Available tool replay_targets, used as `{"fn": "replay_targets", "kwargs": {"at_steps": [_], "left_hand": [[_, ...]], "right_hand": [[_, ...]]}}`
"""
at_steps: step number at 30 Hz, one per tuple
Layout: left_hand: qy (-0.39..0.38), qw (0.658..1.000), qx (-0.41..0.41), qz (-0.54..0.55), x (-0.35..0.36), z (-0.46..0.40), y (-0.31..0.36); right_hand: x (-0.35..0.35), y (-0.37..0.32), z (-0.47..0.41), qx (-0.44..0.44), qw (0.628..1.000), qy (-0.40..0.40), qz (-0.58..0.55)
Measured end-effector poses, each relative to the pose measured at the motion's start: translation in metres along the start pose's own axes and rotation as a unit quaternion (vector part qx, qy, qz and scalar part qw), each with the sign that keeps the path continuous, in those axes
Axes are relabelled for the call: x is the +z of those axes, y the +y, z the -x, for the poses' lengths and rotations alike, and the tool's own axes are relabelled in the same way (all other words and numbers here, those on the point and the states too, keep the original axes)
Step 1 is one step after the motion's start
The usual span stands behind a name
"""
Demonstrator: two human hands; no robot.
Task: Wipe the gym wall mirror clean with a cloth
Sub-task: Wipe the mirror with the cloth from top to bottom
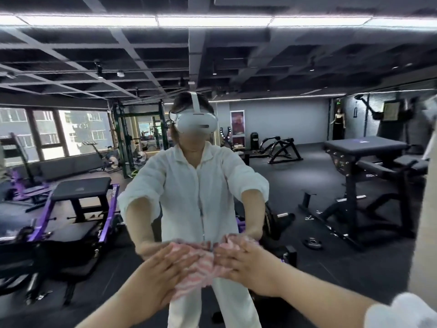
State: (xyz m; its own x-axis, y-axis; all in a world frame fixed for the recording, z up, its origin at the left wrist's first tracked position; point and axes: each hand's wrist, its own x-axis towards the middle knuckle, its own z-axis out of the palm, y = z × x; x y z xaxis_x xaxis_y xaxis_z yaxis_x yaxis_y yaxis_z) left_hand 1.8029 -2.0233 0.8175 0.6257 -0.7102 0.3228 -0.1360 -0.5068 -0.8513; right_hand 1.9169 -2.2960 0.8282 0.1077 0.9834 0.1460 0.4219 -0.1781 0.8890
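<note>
The wall mirror (307, 119) fills almost the whole view and shows my own reflection in white clothes and a headset. A pink and white cloth (201, 268) lies flat against the glass low in the middle. My left hand (163, 268) presses on its left side with straight, spread fingers. On the cloth's right side my right hand (246, 266) presses the same way. Both arms reach forward from the bottom of the view, and the reflected hands meet mine at the cloth.
The glass reflects a dark gym: a black bench on a purple frame (80, 197) at left, a tall padded bench (364, 147) at right, racks and windows behind. Another person (338, 124) stands far back. A pale wall edge (425, 233) borders the mirror on the right.
</note>
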Motion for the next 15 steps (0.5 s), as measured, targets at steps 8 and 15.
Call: {"fn": "replay_targets", "kwargs": {"at_steps": [8, 15], "left_hand": [[0.090, 0.975, -0.205, -0.012, -0.065, -0.063, -0.142], [0.080, 0.946, -0.315, 0.007, -0.091, -0.086, -0.190]], "right_hand": [[-0.066, 0.151, -0.048, 0.243, 0.952, 0.182, -0.039], [-0.100, 0.184, -0.098, 0.331, 0.893, 0.282, -0.119]]}}
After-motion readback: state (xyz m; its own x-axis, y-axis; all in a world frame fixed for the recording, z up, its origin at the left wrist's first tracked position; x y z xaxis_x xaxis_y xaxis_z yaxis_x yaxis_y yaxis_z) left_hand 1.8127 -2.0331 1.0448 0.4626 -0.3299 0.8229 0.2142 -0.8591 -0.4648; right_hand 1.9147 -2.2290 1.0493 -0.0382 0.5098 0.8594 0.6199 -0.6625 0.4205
